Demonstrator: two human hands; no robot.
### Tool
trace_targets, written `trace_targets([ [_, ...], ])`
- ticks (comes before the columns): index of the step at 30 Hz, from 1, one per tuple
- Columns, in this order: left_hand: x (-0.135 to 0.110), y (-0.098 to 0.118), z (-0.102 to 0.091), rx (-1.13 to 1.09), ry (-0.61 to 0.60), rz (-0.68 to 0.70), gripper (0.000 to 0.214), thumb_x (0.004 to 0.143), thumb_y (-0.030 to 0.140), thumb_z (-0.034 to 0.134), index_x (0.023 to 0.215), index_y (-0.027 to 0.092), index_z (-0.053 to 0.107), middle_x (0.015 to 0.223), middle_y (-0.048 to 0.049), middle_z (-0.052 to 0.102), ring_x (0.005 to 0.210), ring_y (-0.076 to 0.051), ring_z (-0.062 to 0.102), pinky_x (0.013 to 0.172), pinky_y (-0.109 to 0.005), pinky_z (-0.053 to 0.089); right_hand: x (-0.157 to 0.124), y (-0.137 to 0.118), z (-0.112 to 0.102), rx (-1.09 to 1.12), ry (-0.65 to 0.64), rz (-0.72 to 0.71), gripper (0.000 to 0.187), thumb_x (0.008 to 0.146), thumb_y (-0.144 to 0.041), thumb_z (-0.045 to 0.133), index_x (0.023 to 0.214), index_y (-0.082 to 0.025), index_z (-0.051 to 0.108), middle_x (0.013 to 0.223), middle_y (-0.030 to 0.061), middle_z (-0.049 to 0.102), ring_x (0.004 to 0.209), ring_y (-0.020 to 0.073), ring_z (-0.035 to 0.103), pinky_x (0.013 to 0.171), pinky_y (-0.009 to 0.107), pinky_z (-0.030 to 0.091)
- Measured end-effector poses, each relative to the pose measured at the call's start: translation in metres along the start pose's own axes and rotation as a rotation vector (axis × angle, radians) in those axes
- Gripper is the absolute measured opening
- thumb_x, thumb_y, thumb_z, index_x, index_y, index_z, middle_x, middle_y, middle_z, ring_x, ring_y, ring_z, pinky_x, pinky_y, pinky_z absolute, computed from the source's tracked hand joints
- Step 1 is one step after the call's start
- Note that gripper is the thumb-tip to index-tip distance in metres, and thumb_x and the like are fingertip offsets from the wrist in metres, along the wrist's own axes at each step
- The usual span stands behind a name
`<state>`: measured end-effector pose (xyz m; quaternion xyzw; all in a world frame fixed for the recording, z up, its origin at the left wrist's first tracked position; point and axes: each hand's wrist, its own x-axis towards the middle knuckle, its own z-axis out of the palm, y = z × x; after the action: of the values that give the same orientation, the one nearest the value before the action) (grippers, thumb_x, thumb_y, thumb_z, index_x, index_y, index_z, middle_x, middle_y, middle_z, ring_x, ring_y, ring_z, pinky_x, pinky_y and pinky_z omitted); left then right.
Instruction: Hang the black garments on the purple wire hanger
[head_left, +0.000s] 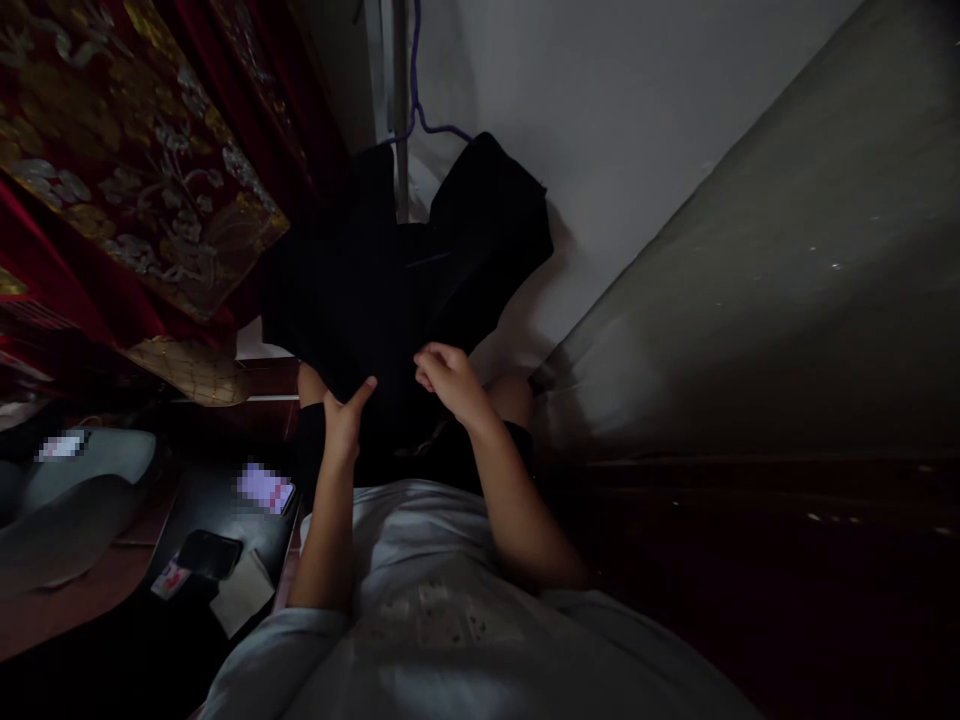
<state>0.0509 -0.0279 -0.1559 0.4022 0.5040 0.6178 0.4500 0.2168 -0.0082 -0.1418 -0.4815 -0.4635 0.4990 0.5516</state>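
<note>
A black garment hangs in front of me from a purple hanger near a white wall. My left hand grips the garment's lower edge, thumb on the front of the cloth. My right hand is curled with its fingers pinched on the lower hem just right of the left hand. The two hands are close together at the bottom of the cloth. My light grey shirt fills the lower middle of the view.
A red and gold patterned cloth hangs at the upper left. Lower left, a dark surface holds a black phone, a white card and small packets. A grey-green panel slants along the right.
</note>
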Motion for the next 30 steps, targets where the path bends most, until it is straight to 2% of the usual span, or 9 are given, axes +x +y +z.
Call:
trace_targets([
  [4, -0.009, -0.005, 0.013, 0.221, 0.268, 0.471, 0.085, 0.081, 0.027, 0.082, 0.152, 0.023, 0.035, 0.164, -0.0118, 0.032, 0.154, -0.026, 0.030, 0.129, -0.042, 0.023, 0.001, 0.004, -0.008, -0.007, 0.022, -0.050, 0.018, 0.079, -0.030, 0.056, 0.065, -0.018, 0.059, 0.051, -0.0030, 0.051, 0.049, 0.0083, 0.045, 0.051, 0.022, 0.032],
  [5, -0.013, -0.006, 0.018, 0.282, 0.257, 0.569, 0.086, 0.082, 0.027, 0.081, 0.154, 0.023, 0.034, 0.166, -0.0124, 0.028, 0.156, -0.027, 0.025, 0.130, -0.042, 0.020, 0.001, 0.003, -0.008, 0.001, 0.025, -0.055, 0.017, 0.078, -0.030, 0.057, 0.066, -0.018, 0.061, 0.051, -0.0027, 0.052, 0.049, 0.0085, 0.046, 0.051, 0.022, 0.032],
  [7, -0.019, -0.011, 0.031, 0.358, 0.093, 0.660, 0.069, 0.086, 0.026, 0.077, 0.147, 0.021, 0.046, 0.157, -0.0143, 0.041, 0.151, -0.028, 0.035, 0.127, -0.042, 0.026, -0.002, -0.003, -0.009, 0.029, 0.016, -0.046, 0.016, 0.076, -0.030, 0.058, 0.066, -0.018, 0.062, 0.050, -0.0028, 0.052, 0.049, 0.0085, 0.047, 0.051, 0.022, 0.034],
  [10, -0.017, -0.020, 0.046, 0.351, -0.183, 0.597, 0.022, 0.095, 0.025, 0.064, 0.115, 0.019, 0.067, 0.117, -0.0108, 0.068, 0.116, -0.025, 0.064, 0.106, -0.036, 0.048, -0.010, -0.014, -0.008, 0.064, -0.036, -0.004, 0.015, 0.073, -0.030, 0.061, 0.066, -0.017, 0.063, 0.049, -0.0031, 0.052, 0.046, 0.0080, 0.045, 0.048, 0.022, 0.034],
  [13, -0.011, -0.027, 0.056, 0.303, -0.192, 0.485, 0.013, 0.097, 0.027, 0.060, 0.096, 0.019, 0.070, 0.094, -0.0068, 0.070, 0.092, -0.021, 0.068, 0.088, -0.031, 0.053, -0.017, -0.023, -0.008, 0.083, -0.056, 0.041, 0.017, 0.072, -0.034, 0.064, 0.067, -0.017, 0.064, 0.047, -0.0031, 0.051, 0.042, 0.0074, 0.042, 0.042, 0.022, 0.029],
  [18, -0.006, -0.033, 0.073, 0.252, -0.290, 0.415, 0.011, 0.095, 0.027, 0.063, 0.093, 0.018, 0.068, 0.090, -0.0058, 0.070, 0.084, -0.019, 0.068, 0.079, -0.027, 0.053, -0.004, -0.042, -0.009, 0.218, 0.129, -0.030, 0.020, 0.071, -0.038, 0.066, 0.068, -0.018, 0.062, 0.046, -0.0050, 0.044, 0.038, 0.0058, 0.035, 0.038, 0.021, 0.022],
  [22, 0.000, -0.054, 0.084, 0.309, -0.371, 0.387, 0.009, 0.094, 0.024, 0.064, 0.088, 0.018, 0.066, 0.086, -0.0055, 0.068, 0.080, -0.018, 0.066, 0.073, -0.025, 0.050, 0.042, -0.083, -0.021, 0.209, 0.246, -0.177, 0.029, 0.078, -0.048, 0.067, 0.072, -0.021, 0.057, 0.051, -0.0043, 0.042, 0.042, 0.0068, 0.033, 0.038, 0.022, 0.019],
  [27, 0.019, -0.082, 0.075, 0.381, -0.344, 0.294, 0.005, 0.091, 0.016, 0.064, 0.086, 0.016, 0.064, 0.080, -0.0043, 0.068, 0.075, -0.017, 0.065, 0.069, -0.024, 0.048, 0.096, -0.129, -0.030, 0.132, 0.126, -0.177, 0.030, 0.090, -0.047, 0.063, 0.078, -0.020, 0.056, 0.065, -0.0005, 0.050, 0.049, 0.0067, 0.040, 0.040, 0.021, 0.022],
  [30, 0.032, -0.065, 0.070, 0.387, -0.316, 0.323, 0.001, 0.090, 0.016, 0.066, 0.090, 0.015, 0.067, 0.083, -0.0061, 0.069, 0.078, -0.018, 0.067, 0.072, -0.025, 0.049, 0.097, -0.131, -0.022, 0.118, 0.043, -0.190, 0.038, 0.091, -0.055, 0.063, 0.081, -0.019, 0.056, 0.064, -0.0011, 0.050, 0.049, 0.0073, 0.043, 0.041, 0.020, 0.027],
])
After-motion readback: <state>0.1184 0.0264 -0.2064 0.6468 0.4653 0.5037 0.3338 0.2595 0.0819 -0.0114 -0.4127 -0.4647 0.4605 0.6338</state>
